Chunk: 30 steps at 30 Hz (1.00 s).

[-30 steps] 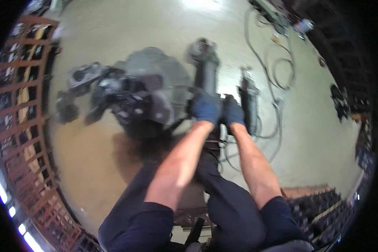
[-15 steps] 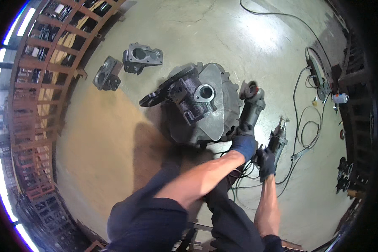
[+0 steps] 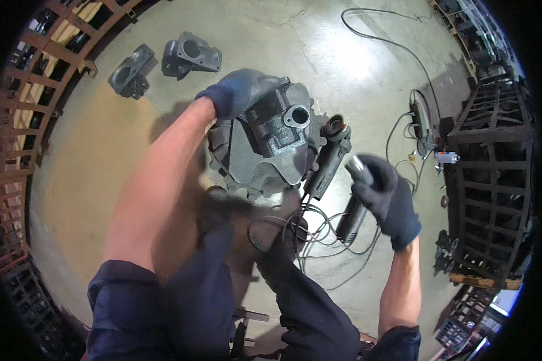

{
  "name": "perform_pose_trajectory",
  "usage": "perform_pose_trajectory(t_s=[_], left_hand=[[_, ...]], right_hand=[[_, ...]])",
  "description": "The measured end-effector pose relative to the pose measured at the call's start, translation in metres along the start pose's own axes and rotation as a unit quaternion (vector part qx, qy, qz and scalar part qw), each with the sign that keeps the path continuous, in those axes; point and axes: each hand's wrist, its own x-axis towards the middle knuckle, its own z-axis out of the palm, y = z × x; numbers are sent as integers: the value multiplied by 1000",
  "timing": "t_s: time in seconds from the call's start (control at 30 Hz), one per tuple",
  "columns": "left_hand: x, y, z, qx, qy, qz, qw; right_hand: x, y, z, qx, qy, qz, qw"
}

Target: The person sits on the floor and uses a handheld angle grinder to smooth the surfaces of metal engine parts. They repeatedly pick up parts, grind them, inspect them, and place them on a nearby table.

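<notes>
A dark metal casting (image 3: pixel 277 135) with a round port lies on a larger grey housing (image 3: pixel 247 159) with a lobed rim. My left hand (image 3: pixel 241 93), in a dark blue glove, grips the casting's upper left side, the fingers curled over its edge. In my gloved right hand (image 3: pixel 384 189) is a short, shiny, cylinder-like piece (image 3: pixel 359 169), blurred by motion. Below that hand shows the dark body of a power tool (image 3: pixel 352 224), its upper part hidden. An angle grinder (image 3: pixel 329 159) leans beside the housing, disc end up.
Two grey metal brackets (image 3: pixel 191 55) (image 3: pixel 131 72) stand on the floor at the far left. Cables (image 3: pixel 310 222) loop in front of the housing, near my feet. To the right are a power strip (image 3: pixel 423 123), a spray can (image 3: pixel 447 157) and a dark metal cage (image 3: pixel 491 192).
My left hand has left the angle grinder and now grips the casting. My right hand has risen off the second power tool with a shiny piece in it. The view has shifted, and the casting looks turned.
</notes>
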Motion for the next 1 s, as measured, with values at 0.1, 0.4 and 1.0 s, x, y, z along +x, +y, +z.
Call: perform_pose_trajectory(t_s=[0.1,0.4,1.0], left_hand=[[6,0,15,30,27,22,999],[6,5,17,-6,10,5,1000],[20,-9,25,48,36,20,998]], right_hand=[[36,-37,0,-82,-3,-38,996],[99,-74,22,-254,-91,-75,960],[119,-87,36,-399,-111,-241,878]])
